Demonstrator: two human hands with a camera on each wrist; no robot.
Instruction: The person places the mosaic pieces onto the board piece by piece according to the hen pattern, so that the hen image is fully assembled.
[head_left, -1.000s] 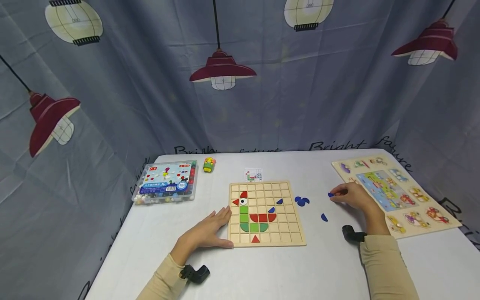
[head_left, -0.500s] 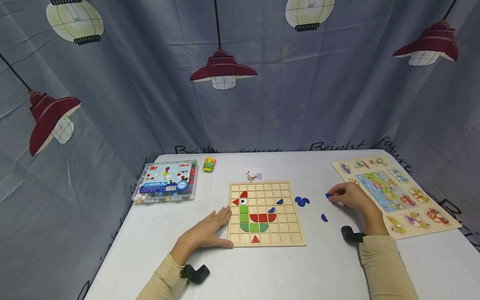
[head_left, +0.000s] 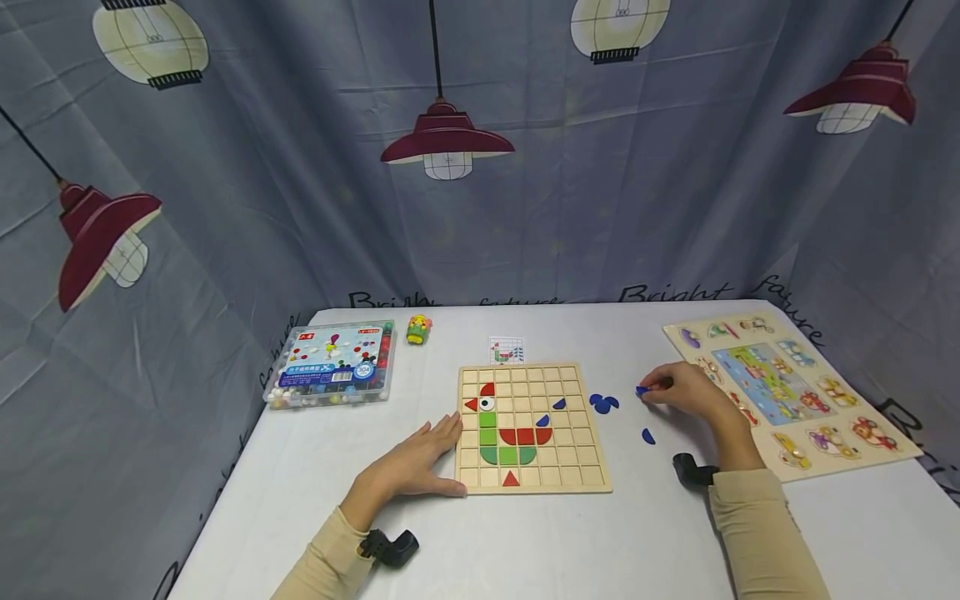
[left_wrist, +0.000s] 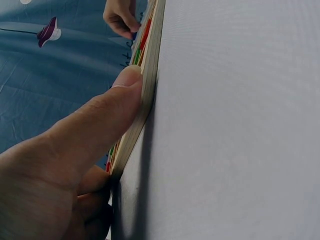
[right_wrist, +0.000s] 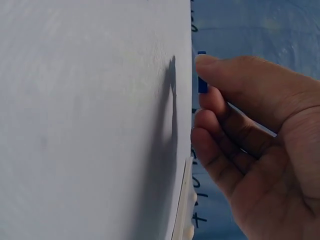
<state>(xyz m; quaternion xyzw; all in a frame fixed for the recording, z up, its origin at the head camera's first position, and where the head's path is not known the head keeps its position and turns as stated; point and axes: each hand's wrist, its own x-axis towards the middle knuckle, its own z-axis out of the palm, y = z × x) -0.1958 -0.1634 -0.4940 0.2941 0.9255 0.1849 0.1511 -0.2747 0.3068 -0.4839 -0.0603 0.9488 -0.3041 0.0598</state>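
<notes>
My right hand (head_left: 686,392) pinches a small blue piece (right_wrist: 202,86) between thumb and fingertips, above the table to the right of the wooden grid board (head_left: 566,475). My left hand (head_left: 412,461) lies with straight fingers along the board's left edge; in the left wrist view its thumb (left_wrist: 100,112) touches the board's side. Red, green and blue pieces and an eye piece form a bird-like figure on the board. A blue half-round piece (head_left: 648,436) lies below my right hand. Several more blue pieces (head_left: 603,404) lie together beside the board.
Behind the board lies a small picture card (head_left: 507,350). A clear plastic box (head_left: 330,367) of colored parts and a small toy figure (head_left: 418,329) stand at the back left. A wooden picture puzzle (head_left: 862,400) lies on the right, partly behind my right arm.
My right hand has moved a little to the left with the blue piece in its fingers. The left hand and the board have stayed in place.
</notes>
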